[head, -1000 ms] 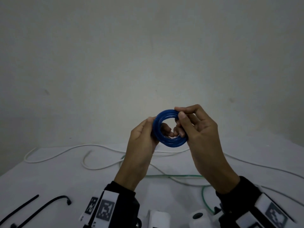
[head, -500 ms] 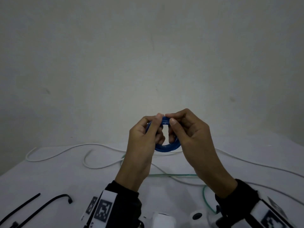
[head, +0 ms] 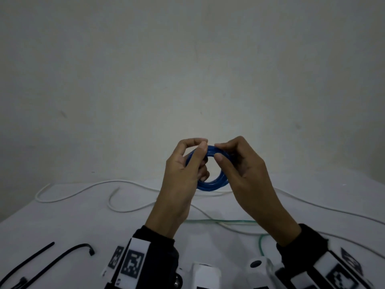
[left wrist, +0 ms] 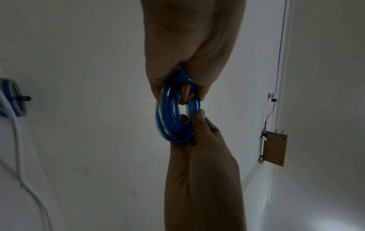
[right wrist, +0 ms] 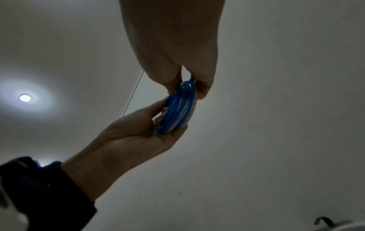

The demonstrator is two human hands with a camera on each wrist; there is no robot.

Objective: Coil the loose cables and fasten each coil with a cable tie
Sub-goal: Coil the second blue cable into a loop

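Observation:
A small coil of blue cable is held up in the air above the white table. My left hand pinches the top left of the coil between thumb and forefinger, with its other fingers curled through the ring. My right hand pinches the top right, its fingertips almost meeting the left ones. The left wrist view shows the blue coil edge-on between both hands. In the right wrist view the blue coil hangs the same way. Two black cable ties lie at the table's near left.
A long white cable loops loosely across the back of the table. A thin green cable runs under my forearms. Another blue coil with a black tie lies at the far left of the left wrist view. A wall stands close behind.
My left fingers have moved from the coil's left side up to its top, beside the right fingertips. The coil has sunk slightly and tipped flatter.

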